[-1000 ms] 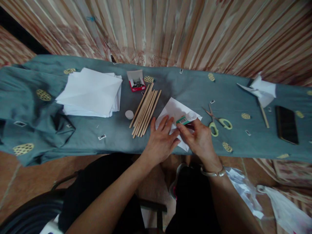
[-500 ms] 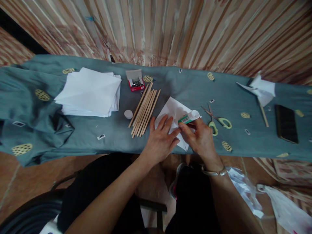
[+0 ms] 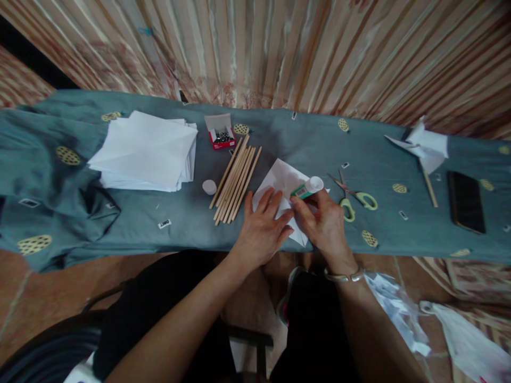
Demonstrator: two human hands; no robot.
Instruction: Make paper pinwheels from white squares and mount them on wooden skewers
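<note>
A white sheet of paper lies turned like a diamond on the cloth, with cut or fold lines running in from its corners. My left hand rests on it, fingers spread and pressing down. A green and white glue stick is gripped by my right hand; its white end points up and away, and its lower end is hidden behind my fingers over the paper. Left of the paper lie several thin wooden sticks. A small white cap sits beside them.
Scissors with green handles lie to the right. Farther right are a paper pinwheel on a stick and a black phone. A paper stack and a red box of pins stand at the left, on the green tablecloth.
My right hand has shifted slightly left with the glue stick over the paper. My left hand stays in place on the sheet.
</note>
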